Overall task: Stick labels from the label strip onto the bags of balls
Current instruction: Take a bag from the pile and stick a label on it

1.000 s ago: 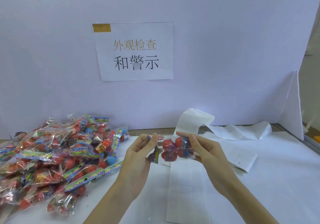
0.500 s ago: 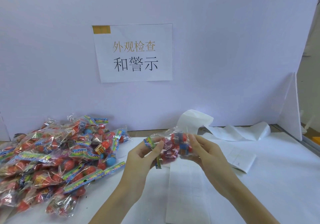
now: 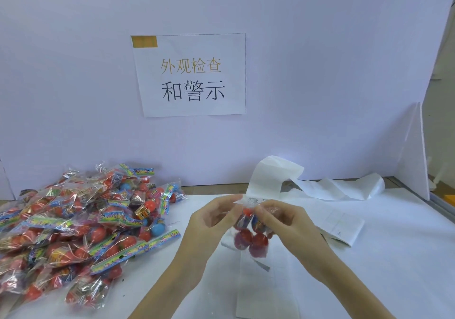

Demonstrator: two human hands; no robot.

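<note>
Change: a second ago the bag of balls point(image 3: 251, 240) lay sideways between both hands; it now hangs upright from its top edge, red balls at the bottom
Left hand point(image 3: 211, 222): fingers curled, pinching the bag's top left corner
Right hand point(image 3: 288, 220): fingers curled, pinching the top right, beside a small white warning label point(image 3: 254, 200) on the bag
Label strip point(image 3: 266, 286): flat on the table under the held bag, running back and curling up by the wall
Surface: white table point(image 3: 394, 257), pale backboard point(image 3: 320, 72) behind it
Sign point(image 3: 192, 74): one printed sheet on the backboard
Pile of bags point(image 3: 73, 227): one heap at left, too many to count
Held: one bag, two hands
</note>
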